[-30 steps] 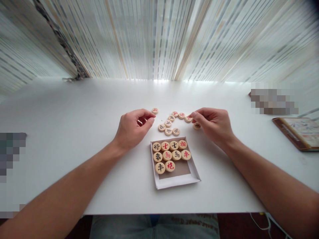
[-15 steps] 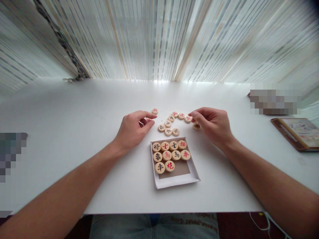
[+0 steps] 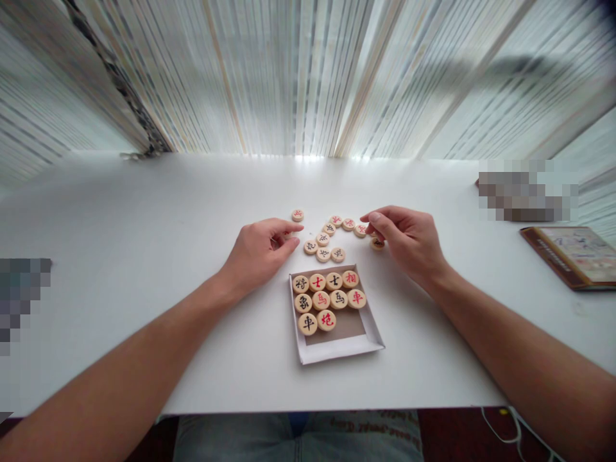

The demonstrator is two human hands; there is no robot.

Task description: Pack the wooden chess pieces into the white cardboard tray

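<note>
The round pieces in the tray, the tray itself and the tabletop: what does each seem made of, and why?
Pieces: probably wood, smooth, given their pale tan colour. Tray: likely matte cardboard, being thin-walled, white with a brownish bottom. Tabletop: perhaps laminate, judging by its even white sheen.

Box [image 3: 344,351] top-row pcs [image 3: 333,281]: 将, 士, 士, 相 marked
Mid-row pcs [image 3: 321,300]: 象, 馬, 馬, 車 marked
Low-row pcs [image 3: 307,324]: 車, 炮 marked
Loose pcs [image 3: 323,239]: not clearly read

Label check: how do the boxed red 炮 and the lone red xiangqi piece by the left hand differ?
Red 炮 lies in the white box; lone red xiangqi piece, on the table. Red 炮 sits beside black 車; lone piece lies apart. Both are round, characters up.
</note>
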